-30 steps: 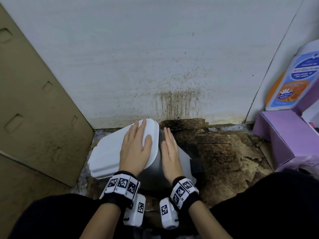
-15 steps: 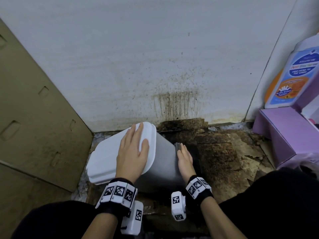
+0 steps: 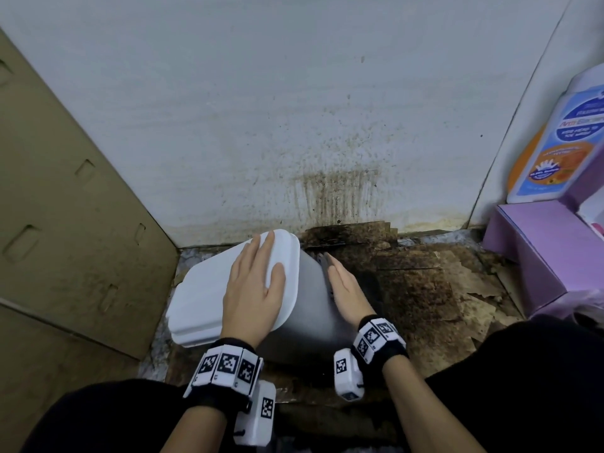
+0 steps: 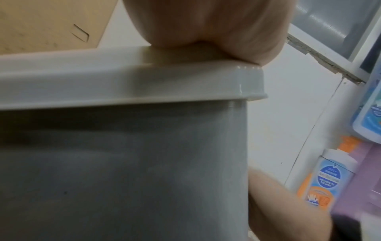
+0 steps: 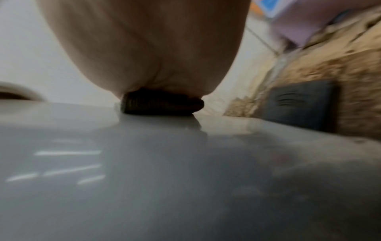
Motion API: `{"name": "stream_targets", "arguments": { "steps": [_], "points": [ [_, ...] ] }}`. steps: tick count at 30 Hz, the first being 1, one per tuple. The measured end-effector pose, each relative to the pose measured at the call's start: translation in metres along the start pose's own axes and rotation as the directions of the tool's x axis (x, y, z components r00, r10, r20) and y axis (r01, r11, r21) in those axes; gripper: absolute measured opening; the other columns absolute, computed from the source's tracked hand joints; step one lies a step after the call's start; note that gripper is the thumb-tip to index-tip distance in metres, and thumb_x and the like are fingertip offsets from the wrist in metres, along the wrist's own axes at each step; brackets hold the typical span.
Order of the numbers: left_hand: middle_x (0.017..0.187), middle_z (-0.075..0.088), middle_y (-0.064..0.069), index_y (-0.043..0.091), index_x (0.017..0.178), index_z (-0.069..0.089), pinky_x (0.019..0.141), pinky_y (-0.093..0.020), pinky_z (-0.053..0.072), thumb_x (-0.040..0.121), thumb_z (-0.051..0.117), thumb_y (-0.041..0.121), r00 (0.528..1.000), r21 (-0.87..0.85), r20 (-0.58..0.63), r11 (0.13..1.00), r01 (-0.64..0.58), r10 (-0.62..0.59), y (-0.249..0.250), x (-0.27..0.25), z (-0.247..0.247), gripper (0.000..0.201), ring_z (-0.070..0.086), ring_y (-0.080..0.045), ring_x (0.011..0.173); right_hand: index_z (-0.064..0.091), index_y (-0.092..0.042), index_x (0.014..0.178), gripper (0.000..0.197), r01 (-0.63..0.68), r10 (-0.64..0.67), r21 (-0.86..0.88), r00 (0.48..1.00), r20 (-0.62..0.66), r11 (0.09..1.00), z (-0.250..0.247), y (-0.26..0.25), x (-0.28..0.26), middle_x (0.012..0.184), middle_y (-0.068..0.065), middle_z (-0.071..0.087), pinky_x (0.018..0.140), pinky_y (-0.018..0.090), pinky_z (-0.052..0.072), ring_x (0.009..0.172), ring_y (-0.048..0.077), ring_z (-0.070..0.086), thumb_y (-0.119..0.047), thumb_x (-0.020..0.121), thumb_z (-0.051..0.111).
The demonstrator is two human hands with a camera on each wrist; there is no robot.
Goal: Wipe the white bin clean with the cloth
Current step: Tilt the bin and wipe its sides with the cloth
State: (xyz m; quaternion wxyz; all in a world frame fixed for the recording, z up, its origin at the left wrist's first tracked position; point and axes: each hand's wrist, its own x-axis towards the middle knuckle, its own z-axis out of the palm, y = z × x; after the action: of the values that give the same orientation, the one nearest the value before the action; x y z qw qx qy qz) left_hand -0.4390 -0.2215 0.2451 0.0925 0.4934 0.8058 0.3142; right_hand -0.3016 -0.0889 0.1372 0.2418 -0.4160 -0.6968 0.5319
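The white bin (image 3: 307,308) stands on the floor by the wall, its white lid (image 3: 202,299) shut. My left hand (image 3: 255,282) lies flat on the lid, fingers straight. My right hand (image 3: 346,289) presses a dark cloth (image 3: 323,259) flat against the bin's right side, with only the cloth's edge showing past the fingertips. In the right wrist view the cloth (image 5: 163,104) is bunched under my palm on the grey-looking bin wall (image 5: 144,171). The left wrist view shows the lid rim (image 4: 144,81) under my palm (image 4: 206,24).
A brown cardboard sheet (image 3: 65,223) leans at the left. The white wall (image 3: 327,125) behind is streaked with brown stains. Torn, dirty cardboard (image 3: 425,282) covers the floor to the right. A purple box (image 3: 549,250) and a blue-and-orange bottle (image 3: 562,142) stand at the far right.
My right hand slid with the cloth from the bin's front face round to its right side. My left hand stayed flat on the lid.
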Motion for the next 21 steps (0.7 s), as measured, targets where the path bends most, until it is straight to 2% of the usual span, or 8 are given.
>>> {"name": "stream_targets", "arguments": {
  "steps": [4, 6, 8, 10, 12, 15, 18, 21],
  "points": [
    [0.166, 0.022, 0.017, 0.039, 0.158, 0.026, 0.118, -0.031, 0.019, 0.107, 0.036, 0.037, 1.0, -0.003, 0.001, 1.0, 0.011, -0.011, -0.001, 0.0, -0.002, 0.052, 0.015, -0.006, 0.152, 0.035, -0.023, 0.153, 0.047, -0.193, 0.193, -0.057, 0.981, -0.018, 0.98, -0.015, 0.035, -0.003, 0.157, -0.002, 0.039, 0.122, 0.035, 0.019, 0.146, 0.018, 0.033, -0.034, 0.108, 0.026],
    [0.166, 0.021, 0.016, 0.039, 0.158, 0.026, 0.117, -0.03, 0.019, 0.107, 0.036, 0.037, 1.0, 0.005, 0.002, 1.0, 0.006, -0.006, -0.001, 0.0, -0.001, 0.052, 0.016, -0.006, 0.152, 0.036, -0.022, 0.153, 0.047, -0.228, 0.227, -0.033, 0.974, -0.012, 0.973, -0.016, 0.036, -0.002, 0.157, -0.001, 0.039, 0.122, 0.036, 0.02, 0.145, 0.018, 0.034, -0.032, 0.108, 0.026],
    [0.166, 0.021, 0.016, 0.039, 0.158, 0.026, 0.115, -0.029, 0.019, 0.107, 0.034, 0.039, 1.0, 0.015, 0.0, 1.0, 0.006, -0.006, -0.001, 0.001, 0.001, 0.052, 0.016, -0.007, 0.152, 0.042, -0.024, 0.149, 0.046, -0.248, 0.249, 0.039, 0.968, -0.022, 0.968, -0.013, 0.032, 0.001, 0.154, -0.003, 0.043, 0.122, 0.038, 0.023, 0.143, 0.017, 0.037, -0.033, 0.107, 0.03],
    [0.166, 0.021, 0.016, 0.04, 0.158, 0.025, 0.113, -0.026, 0.019, 0.103, 0.029, 0.046, 1.0, 0.019, -0.002, 1.0, 0.005, -0.005, -0.002, 0.002, 0.001, 0.056, 0.017, -0.007, 0.151, 0.05, -0.033, 0.143, 0.046, -0.253, 0.259, 0.108, 0.964, -0.052, 0.961, -0.007, 0.031, 0.005, 0.151, -0.006, 0.047, 0.12, 0.042, 0.028, 0.139, 0.016, 0.041, -0.041, 0.101, 0.034],
    [0.166, 0.022, 0.016, 0.041, 0.158, 0.026, 0.114, -0.027, 0.02, 0.099, 0.027, 0.048, 1.0, 0.02, -0.003, 1.0, 0.002, -0.002, -0.001, 0.001, 0.001, 0.059, 0.017, -0.007, 0.151, 0.054, -0.039, 0.138, 0.049, -0.227, 0.243, 0.17, 0.967, -0.082, 0.959, 0.002, 0.028, 0.008, 0.148, -0.009, 0.049, 0.119, 0.044, 0.029, 0.137, 0.013, 0.043, -0.05, 0.093, 0.036],
    [0.166, 0.023, 0.015, 0.04, 0.158, 0.026, 0.117, -0.032, 0.023, 0.105, 0.033, 0.041, 1.0, 0.022, -0.012, 1.0, 0.011, -0.011, 0.0, 0.003, 0.001, 0.053, 0.018, -0.008, 0.151, 0.054, -0.046, 0.135, 0.049, -0.146, 0.168, 0.291, 0.984, -0.052, 0.945, 0.015, -0.002, 0.006, 0.148, -0.014, 0.047, 0.121, 0.041, 0.028, 0.137, 0.005, 0.041, -0.053, 0.09, 0.038],
    [0.166, 0.023, 0.015, 0.04, 0.158, 0.027, 0.119, -0.034, 0.023, 0.105, 0.037, 0.036, 1.0, 0.023, -0.013, 0.999, 0.027, -0.026, 0.001, 0.004, 0.001, 0.053, 0.018, -0.008, 0.151, 0.051, -0.051, 0.134, 0.041, -0.032, 0.04, 0.349, 0.999, -0.017, 0.937, 0.024, -0.041, 0.0, 0.15, -0.016, 0.043, 0.12, 0.036, 0.027, 0.14, 0.001, 0.037, -0.049, 0.095, 0.039],
    [0.166, 0.022, 0.014, 0.039, 0.158, 0.027, 0.12, -0.032, 0.018, 0.105, 0.034, 0.042, 1.0, 0.019, -0.009, 1.0, 0.019, -0.019, 0.005, 0.002, 0.001, 0.054, 0.016, -0.007, 0.152, 0.044, -0.042, 0.144, 0.04, 0.095, -0.086, 0.244, 0.995, -0.045, 0.965, 0.025, -0.055, -0.012, 0.152, -0.021, 0.038, 0.119, 0.026, 0.023, 0.142, -0.003, 0.031, -0.037, 0.104, 0.035]
  ]
}}
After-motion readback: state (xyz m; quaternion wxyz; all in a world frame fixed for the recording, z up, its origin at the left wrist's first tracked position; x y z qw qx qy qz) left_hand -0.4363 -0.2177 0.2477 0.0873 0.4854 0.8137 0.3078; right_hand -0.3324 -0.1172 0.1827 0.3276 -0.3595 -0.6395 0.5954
